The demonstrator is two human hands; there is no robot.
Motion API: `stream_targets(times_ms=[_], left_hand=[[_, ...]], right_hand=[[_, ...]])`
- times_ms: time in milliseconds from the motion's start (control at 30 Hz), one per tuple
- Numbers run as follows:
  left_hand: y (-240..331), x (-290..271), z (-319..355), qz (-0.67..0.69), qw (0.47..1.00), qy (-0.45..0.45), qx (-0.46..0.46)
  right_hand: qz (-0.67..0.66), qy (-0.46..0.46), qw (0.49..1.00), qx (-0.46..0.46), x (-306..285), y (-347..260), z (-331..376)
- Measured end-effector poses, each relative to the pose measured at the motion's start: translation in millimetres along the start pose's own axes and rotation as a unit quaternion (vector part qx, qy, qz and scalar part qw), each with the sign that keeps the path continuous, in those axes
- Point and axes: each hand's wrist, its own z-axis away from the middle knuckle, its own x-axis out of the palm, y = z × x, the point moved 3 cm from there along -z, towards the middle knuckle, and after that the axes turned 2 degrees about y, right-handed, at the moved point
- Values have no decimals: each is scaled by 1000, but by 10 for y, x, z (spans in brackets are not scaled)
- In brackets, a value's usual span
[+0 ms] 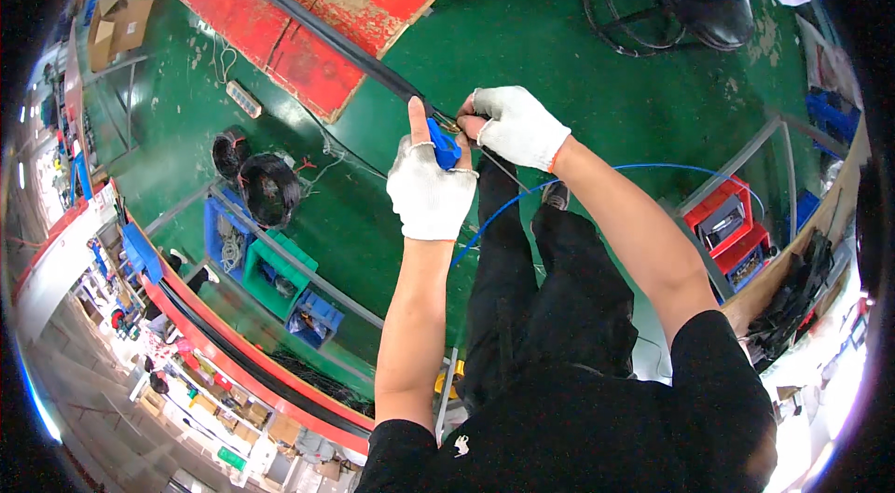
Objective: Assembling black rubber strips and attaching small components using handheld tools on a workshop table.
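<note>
Two gloved hands work a blue tool at a cable end above the green floor

The left hand (431,187), in a white fingerless glove, has its grip closed round a blue hand tool (445,144), forefinger raised; the right hand (513,125) pinches the end of the black cable (368,64) just beside the tool's head; a thin blue wire (508,204) trails below the hands; the green floor (522,36) lies underneath.

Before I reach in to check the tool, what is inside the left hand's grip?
A blue-handled tool sits in the gloved left hand, meeting the black cable. The right hand pinches the cable end. The tool's lower handle is covered by the glove.
</note>
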Motion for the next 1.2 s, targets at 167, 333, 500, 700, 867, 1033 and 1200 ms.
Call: stream_targets(times_ms=[167,333,500,700,867,1033,1200], left_hand=[[104,29,8,-10,999,6,-49],[182,59,4,-10,999,19,-45],[207,79,35,0,998,6,-56],[210,81,28,5,999,9,-50],[178,99,24,8,999,-1,-44],[116,63,39,-11,999,-2,-41],[83,-8,70,0,1000,0,-7]], right_hand=[[56,45,996,-45,-16,-10,43],[71,49,995,-47,-109,-19,124],[62,35,997,-41,-121,86,146],[50,42,997,-33,-137,250,273],[15,-11,999,44,-163,397,392],[-127,-33,986,101,-300,449,267],[-152,-34,986,57,-135,527,70]])
